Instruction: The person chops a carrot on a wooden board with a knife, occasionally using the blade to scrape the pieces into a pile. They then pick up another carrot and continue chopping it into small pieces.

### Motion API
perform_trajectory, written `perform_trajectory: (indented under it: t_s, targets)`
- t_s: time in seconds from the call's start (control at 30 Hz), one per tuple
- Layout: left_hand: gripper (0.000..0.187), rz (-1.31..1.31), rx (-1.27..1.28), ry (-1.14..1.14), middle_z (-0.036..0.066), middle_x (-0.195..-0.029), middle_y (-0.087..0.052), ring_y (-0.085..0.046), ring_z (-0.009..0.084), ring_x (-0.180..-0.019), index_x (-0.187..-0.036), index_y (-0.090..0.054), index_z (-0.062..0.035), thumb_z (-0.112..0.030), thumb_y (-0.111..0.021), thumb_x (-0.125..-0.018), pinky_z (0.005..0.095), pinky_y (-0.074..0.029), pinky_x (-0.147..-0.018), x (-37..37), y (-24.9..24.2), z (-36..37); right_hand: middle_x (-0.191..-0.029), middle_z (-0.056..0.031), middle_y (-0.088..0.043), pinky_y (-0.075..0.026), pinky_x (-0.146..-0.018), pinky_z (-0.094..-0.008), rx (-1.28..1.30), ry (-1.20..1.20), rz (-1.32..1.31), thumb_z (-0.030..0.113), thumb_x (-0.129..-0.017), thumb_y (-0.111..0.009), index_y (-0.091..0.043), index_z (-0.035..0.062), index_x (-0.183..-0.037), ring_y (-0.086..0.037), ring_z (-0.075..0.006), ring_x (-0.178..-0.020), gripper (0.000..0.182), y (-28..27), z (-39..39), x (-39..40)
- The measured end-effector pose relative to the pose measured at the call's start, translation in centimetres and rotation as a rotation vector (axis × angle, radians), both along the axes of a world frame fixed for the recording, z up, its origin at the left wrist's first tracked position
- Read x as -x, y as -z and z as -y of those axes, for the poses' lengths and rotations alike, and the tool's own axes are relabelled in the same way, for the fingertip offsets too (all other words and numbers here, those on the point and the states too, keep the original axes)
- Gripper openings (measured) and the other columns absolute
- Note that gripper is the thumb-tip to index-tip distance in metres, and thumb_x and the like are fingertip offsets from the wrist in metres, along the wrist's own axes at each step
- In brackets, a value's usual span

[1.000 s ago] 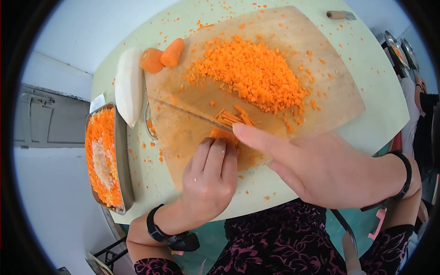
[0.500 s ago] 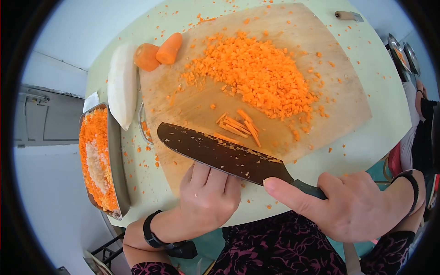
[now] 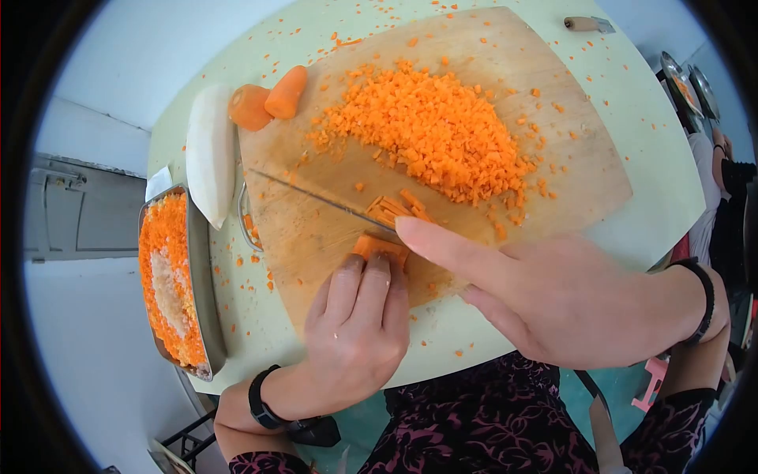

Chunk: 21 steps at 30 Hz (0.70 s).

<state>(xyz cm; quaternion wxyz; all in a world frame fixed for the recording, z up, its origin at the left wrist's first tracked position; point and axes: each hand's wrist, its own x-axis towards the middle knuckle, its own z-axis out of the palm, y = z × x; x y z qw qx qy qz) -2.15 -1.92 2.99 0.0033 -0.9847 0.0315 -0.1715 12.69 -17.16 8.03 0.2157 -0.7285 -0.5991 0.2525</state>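
My left hand presses its bent fingertips on a flat carrot piece at the near part of the wooden cutting board. My right hand is closed round the handle of a large knife, index finger stretched along the blade's back. The blade stands on edge just beyond the carrot piece, and the handle is hidden by the hand. Carrot strips lie on the far side of the blade. Farther up the board spreads a heap of diced carrot.
Two carrot chunks and a peeled white radish lie at the board's left edge. A metal tray of chopped carrot stands at the left. A wooden-handled tool lies at the back right. Another person's arm shows at far right.
The knife has turned from lying flat to standing on edge, uncovering the carrot piece. My right hand has moved up and left. My left fingertips now show on the carrot piece.
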Motion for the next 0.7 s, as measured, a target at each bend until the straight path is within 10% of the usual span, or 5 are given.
perform_trajectory:
  t_s: [0.43,0.7]
  targets:
    - [0.023,0.100,0.009,0.022,0.016,-0.091,-0.058,-0.058,0.0294,-0.082,-0.078,-0.063,0.0057,-0.002,-0.060,-0.057,0.0314,-0.050,-0.059,0.2,0.9,0.0,-0.051,0.0003,-0.036,-0.028,-0.033,-0.0268,0.008,-0.078,0.358,0.005,-0.063,-0.062,-0.048,0.0221,-0.136,-0.033,-0.0117,-0.035,0.077,-1.2,1.8,1.5]
    - [0.024,0.042,-0.089,-0.009,0.018,-0.094,-0.059,-0.060,0.0303,-0.085,-0.082,-0.064,0.0066,-0.004,-0.060,-0.061,0.0311,-0.054,-0.061,0.4,0.5,0.2,-0.062,-0.0093,-0.056,-0.039,-0.037,-0.0354,0.115,-0.028,-0.052,0.004,-0.072,-0.060,-0.026,0.0181,-0.145,-0.053,-0.0244,-0.044,0.082,-0.1,-1.1,0.0]
